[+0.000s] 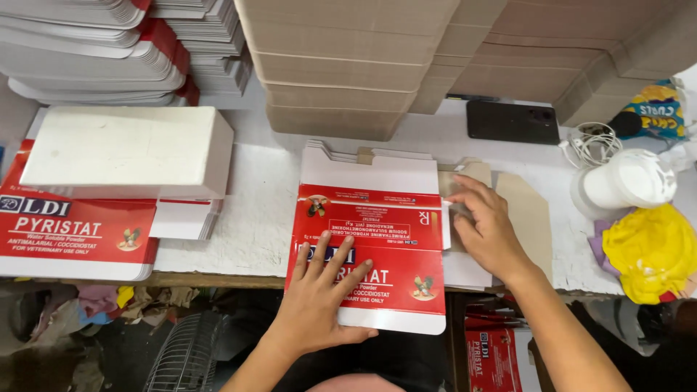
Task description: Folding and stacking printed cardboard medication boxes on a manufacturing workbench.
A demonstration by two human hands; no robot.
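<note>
White worktable (pixel 254 218) front edge: we press our left hand (pixel 319 294) flat, fingers spread, on the red-and-white flattened carton (pixel 377 232); right hand (pixel 485 225), open, pins its right-side flap.

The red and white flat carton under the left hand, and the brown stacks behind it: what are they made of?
The flat carton looks like thin printed paperboard with a glossy red face and plain white flaps; it lies creased flat under the left hand. The brown stacks look like matte, uncoated cardboard sheets, though whether they are corrugated cannot be told.
</note>
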